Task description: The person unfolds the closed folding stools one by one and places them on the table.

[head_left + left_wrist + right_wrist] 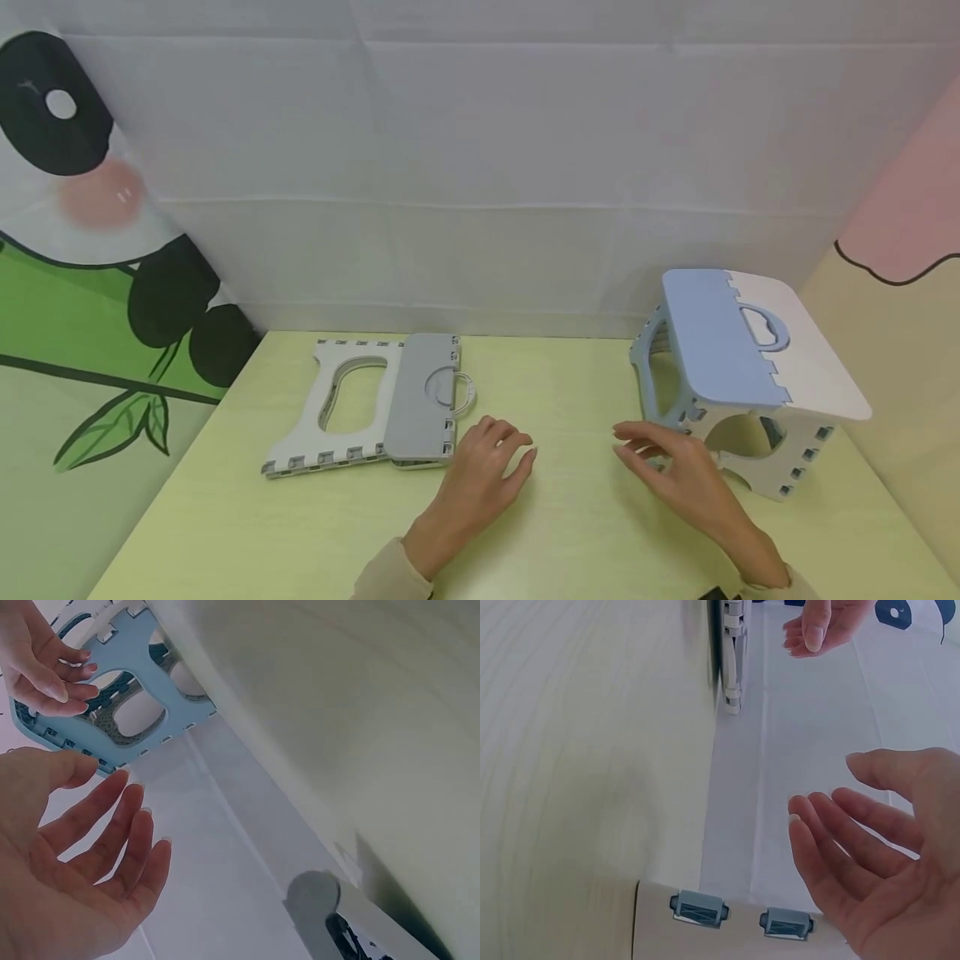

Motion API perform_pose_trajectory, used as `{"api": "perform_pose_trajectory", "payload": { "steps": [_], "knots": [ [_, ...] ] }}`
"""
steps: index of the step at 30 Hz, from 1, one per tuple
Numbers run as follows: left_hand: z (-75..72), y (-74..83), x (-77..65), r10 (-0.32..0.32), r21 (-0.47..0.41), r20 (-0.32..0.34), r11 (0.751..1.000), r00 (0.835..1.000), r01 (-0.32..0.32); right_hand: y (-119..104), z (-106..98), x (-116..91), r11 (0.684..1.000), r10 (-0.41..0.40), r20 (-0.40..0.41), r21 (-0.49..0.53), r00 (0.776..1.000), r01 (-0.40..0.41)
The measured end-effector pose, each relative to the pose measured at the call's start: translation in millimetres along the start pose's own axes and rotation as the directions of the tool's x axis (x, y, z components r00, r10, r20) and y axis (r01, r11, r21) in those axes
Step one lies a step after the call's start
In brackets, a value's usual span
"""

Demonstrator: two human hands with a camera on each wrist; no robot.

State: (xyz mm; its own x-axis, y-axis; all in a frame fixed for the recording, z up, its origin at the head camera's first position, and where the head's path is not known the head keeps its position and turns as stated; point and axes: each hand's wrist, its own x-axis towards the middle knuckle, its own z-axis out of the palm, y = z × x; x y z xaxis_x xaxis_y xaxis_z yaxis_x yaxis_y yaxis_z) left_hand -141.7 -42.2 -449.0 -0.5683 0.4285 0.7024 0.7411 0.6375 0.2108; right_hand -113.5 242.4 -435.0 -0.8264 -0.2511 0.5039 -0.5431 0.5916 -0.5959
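Note:
A grey and white folding step stool (423, 400) lies folded flat on the left of the table, its ring handle (465, 393) sticking out to the right. My left hand (483, 462) hovers close to that stool's right edge, fingers loosely bent around nothing. On the right stands a blue and white folding stool (720, 342), unfolded on its legs. My right hand (678, 479) is in front of its left legs, holding nothing, fingers relaxed. In the left wrist view the blue stool's side (142, 645) shows behind both hands. The right wrist view catches the folded stool (735, 652) edge-on.
The pale yellow-green table (570, 533) ends at a white cloth backdrop (487, 167). Printed cartoon panels (112, 400) flank it on the left, with a pink and cream panel (907, 333) at the right. Bare tabletop lies between the stools.

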Motion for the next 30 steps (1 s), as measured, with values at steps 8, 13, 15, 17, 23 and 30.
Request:
{"api": "perform_pose_trajectory", "payload": {
  "steps": [8,13,15,17,23,30],
  "knots": [
    [-5.7,-12.0,-9.7,-0.015,-0.001,0.003,1.000,1.000,0.015,-1.4,6.8,3.0,0.996,0.072,-0.012,0.049,0.997,-0.072],
    [-9.2,-18.9,-13.4,-0.006,0.004,-0.013,1.000,1.000,0.007,-2.1,12.0,4.9,0.989,0.127,-0.017,0.077,0.992,-0.126],
    [-10.9,-21.6,-15.2,-0.009,0.007,-0.018,1.000,1.000,0.009,-1.8,14.0,5.8,0.985,0.154,-0.009,0.083,0.988,-0.153],
    [-12.6,-24.1,-17.2,-0.010,0.008,-0.026,1.000,1.000,0.011,-1.5,16.0,7.3,0.981,0.173,-0.001,0.085,0.985,-0.173],
    [-16.7,-30.8,-22.4,-0.001,0.023,-0.054,1.000,0.999,0.003,0.2,21.8,12.0,0.983,0.176,0.000,0.059,0.984,-0.175],
    [-21.4,-34.9,-25.4,-0.009,0.048,-0.064,0.999,0.998,0.012,1.3,28.7,17.1,0.973,0.215,0.024,0.085,0.976,-0.216]
  ]
}}
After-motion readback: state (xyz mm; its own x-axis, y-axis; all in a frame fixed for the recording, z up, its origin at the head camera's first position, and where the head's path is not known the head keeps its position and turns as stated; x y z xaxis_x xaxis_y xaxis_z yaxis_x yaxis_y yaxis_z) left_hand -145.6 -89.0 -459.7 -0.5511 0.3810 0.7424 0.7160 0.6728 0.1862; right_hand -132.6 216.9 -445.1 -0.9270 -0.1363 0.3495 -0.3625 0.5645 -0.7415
